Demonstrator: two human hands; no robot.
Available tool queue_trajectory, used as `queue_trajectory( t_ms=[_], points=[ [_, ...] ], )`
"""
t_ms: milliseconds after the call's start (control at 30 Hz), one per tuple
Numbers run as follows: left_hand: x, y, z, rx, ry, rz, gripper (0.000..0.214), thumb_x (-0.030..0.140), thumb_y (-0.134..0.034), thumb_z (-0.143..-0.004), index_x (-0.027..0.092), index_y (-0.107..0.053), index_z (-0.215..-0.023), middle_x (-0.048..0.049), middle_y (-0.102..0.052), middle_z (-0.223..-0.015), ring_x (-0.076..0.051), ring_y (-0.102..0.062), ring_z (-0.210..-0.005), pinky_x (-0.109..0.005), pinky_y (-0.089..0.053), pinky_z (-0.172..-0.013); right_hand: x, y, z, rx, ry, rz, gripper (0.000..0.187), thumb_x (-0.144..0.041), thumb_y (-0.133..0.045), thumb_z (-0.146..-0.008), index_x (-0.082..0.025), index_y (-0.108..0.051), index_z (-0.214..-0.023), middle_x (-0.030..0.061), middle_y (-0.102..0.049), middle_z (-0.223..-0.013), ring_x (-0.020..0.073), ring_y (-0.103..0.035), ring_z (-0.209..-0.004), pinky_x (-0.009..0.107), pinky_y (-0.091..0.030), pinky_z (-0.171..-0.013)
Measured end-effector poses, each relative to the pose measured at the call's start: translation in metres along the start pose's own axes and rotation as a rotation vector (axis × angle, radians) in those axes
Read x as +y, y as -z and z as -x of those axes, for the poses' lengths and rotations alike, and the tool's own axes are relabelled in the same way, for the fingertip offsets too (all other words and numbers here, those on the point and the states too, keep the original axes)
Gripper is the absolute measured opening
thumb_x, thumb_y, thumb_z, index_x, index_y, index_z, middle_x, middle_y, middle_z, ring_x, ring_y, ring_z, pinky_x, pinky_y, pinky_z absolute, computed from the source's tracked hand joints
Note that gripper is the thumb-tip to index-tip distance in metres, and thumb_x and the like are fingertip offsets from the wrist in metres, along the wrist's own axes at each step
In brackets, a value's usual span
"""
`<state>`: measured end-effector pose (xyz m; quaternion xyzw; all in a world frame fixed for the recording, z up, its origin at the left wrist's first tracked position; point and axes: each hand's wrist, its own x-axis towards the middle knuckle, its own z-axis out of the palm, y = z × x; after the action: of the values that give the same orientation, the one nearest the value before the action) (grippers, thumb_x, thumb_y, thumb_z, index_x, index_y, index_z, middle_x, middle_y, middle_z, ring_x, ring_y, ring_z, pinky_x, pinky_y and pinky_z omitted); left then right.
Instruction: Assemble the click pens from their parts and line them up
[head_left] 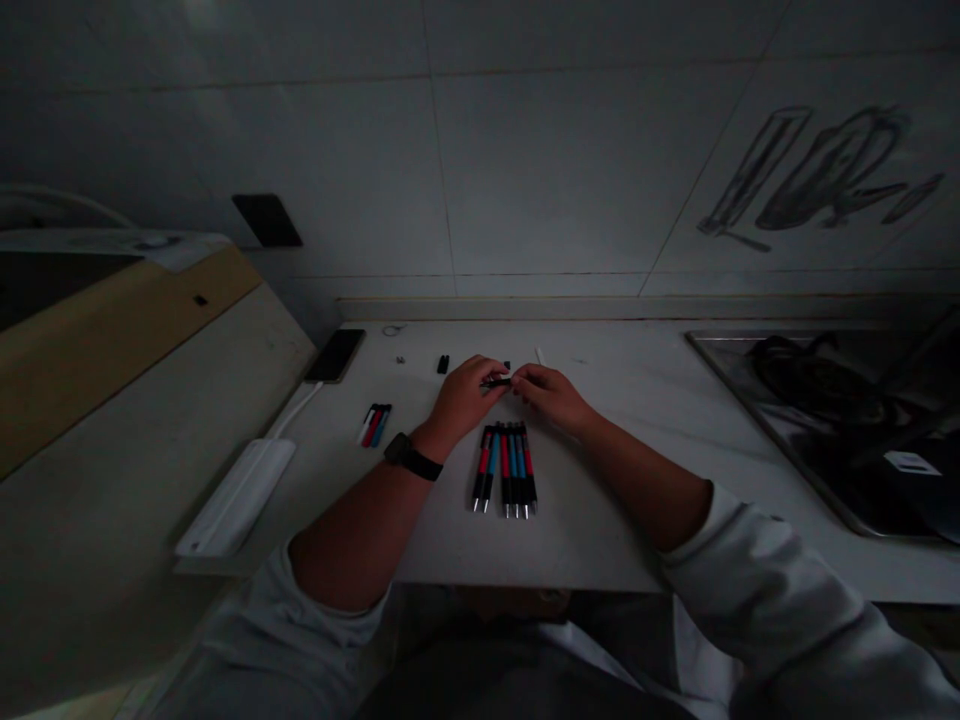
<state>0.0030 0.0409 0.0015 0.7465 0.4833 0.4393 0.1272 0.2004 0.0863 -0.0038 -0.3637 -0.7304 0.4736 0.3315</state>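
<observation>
Above the counter, my left hand (pixel 466 392) and my right hand (pixel 551 393) meet, fingertips pinched on a small dark pen part (pixel 497 382) between them. Its exact kind is too dark to make out. A black watch sits on my left wrist. Just below my hands lie several red and blue click pens (pixel 513 470) with black grips and silver tips, side by side. Left of my left forearm are a few short pen barrels (pixel 373 425) in white, red and blue. Small black pieces (pixel 443 365) and tiny bits (pixel 400 360) lie behind my left hand. A thin white piece (pixel 539 355) lies beyond my right hand.
A dark phone (pixel 337 354) and a white power strip (pixel 236 495) with a cable lie at the left, beside a large box-like object (pixel 165 400). At the right, a metal-rimmed recess (pixel 720 375) holds dark items. A tiled wall (pixel 540 180) closes off the back.
</observation>
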Motion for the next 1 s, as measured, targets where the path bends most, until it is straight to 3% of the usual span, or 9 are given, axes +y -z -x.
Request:
queue_trajectory(
  t_ms=[167,300,600,800,933,1000],
  points=[
    [-0.0007,0.0018,-0.0005,0.071,0.004,0.044,0.032,0.020,-0.080,-0.086,0.022,-0.068,-0.115,-0.0060,-0.067,-0.111,-0.018,-0.064,-0.092,-0.032,-0.054,-0.085,0.0005,0.0034,-0.0014,0.117,-0.053,-0.140,0.042,-0.063,-0.065,-0.084,-0.022,-0.062,-0.082,-0.0006,-0.059,-0.073,0.0144,-0.053,-0.065,0.027,-0.043,-0.059],
    [-0.0018,0.0037,-0.0021,0.136,-0.005,0.034,0.021,0.018,-0.073,-0.091,0.021,-0.067,-0.111,-0.0053,-0.067,-0.111,-0.014,-0.064,-0.084,-0.030,-0.055,-0.082,-0.0002,0.0057,-0.0020,0.180,-0.087,-0.238,0.045,-0.066,-0.069,-0.079,-0.022,-0.062,-0.081,0.0002,-0.061,-0.076,0.0140,-0.054,-0.066,0.026,-0.042,-0.056],
    [-0.0046,0.0033,-0.0037,0.163,-0.044,0.011,0.005,0.015,-0.068,-0.094,0.020,-0.067,-0.096,-0.0038,-0.065,-0.098,-0.016,-0.064,-0.087,-0.031,-0.055,-0.080,0.0010,0.0035,-0.0008,0.157,-0.084,-0.279,0.044,-0.066,-0.070,-0.080,-0.022,-0.063,-0.080,0.0007,-0.061,-0.075,0.0135,-0.053,-0.064,0.026,-0.043,-0.055],
    [-0.0051,0.0048,-0.0045,0.186,-0.023,0.028,0.004,0.017,-0.068,-0.095,0.020,-0.067,-0.093,-0.0047,-0.065,-0.099,-0.017,-0.064,-0.092,-0.031,-0.057,-0.082,0.0006,0.0017,-0.0003,0.173,-0.067,-0.271,0.045,-0.058,-0.079,-0.074,-0.024,-0.064,-0.099,0.0004,-0.064,-0.087,0.0135,-0.056,-0.066,0.025,-0.044,-0.053],
    [-0.0041,0.0047,-0.0046,0.182,-0.040,0.038,0.005,0.015,-0.068,-0.094,0.020,-0.066,-0.093,-0.0046,-0.065,-0.099,-0.017,-0.064,-0.092,-0.031,-0.057,-0.083,-0.0005,0.0000,0.0005,0.141,-0.130,-0.287,0.046,-0.067,-0.065,-0.084,-0.021,-0.064,-0.086,0.0030,-0.064,-0.081,0.0149,-0.056,-0.067,0.025,-0.044,-0.052],
    [-0.0040,0.0046,-0.0044,0.185,-0.041,0.033,0.005,0.015,-0.068,-0.094,0.020,-0.066,-0.093,-0.0047,-0.065,-0.099,-0.017,-0.064,-0.091,-0.032,-0.057,-0.083,-0.0017,-0.0003,0.0010,0.138,-0.109,-0.293,0.041,-0.062,-0.070,-0.081,-0.022,-0.063,-0.089,0.0014,-0.063,-0.080,0.0147,-0.056,-0.067,0.024,-0.044,-0.052]
  ],
)
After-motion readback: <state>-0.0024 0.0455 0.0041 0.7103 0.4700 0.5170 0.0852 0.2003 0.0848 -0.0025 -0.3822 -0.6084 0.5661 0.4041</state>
